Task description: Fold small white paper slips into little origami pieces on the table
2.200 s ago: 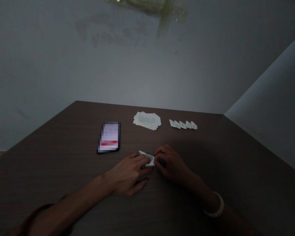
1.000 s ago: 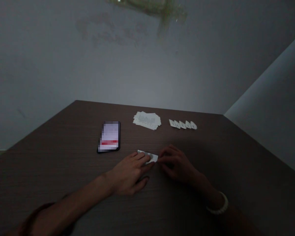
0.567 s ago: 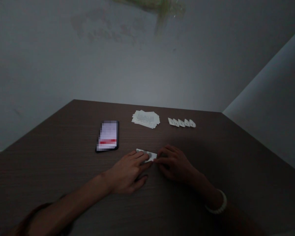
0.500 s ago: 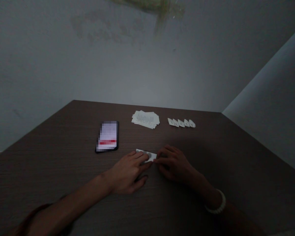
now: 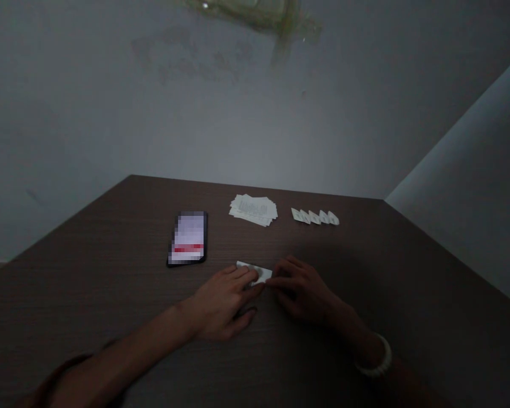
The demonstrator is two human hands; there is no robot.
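A small white paper [image 5: 264,276] is pressed onto the brown table [image 5: 110,238] under the left hand [image 5: 221,303], fingers extended, thumb held apart, nothing gripped; it is partly hidden by them. Its right end is met by the right hand [image 5: 304,292], fingers bent nearly together; whether it is pinched cannot be told. Beyond, a paper pile [image 5: 254,209] and overlapping white pieces [image 5: 315,217] are laid out, a phone [image 5: 190,237] placed left, near the left hand.
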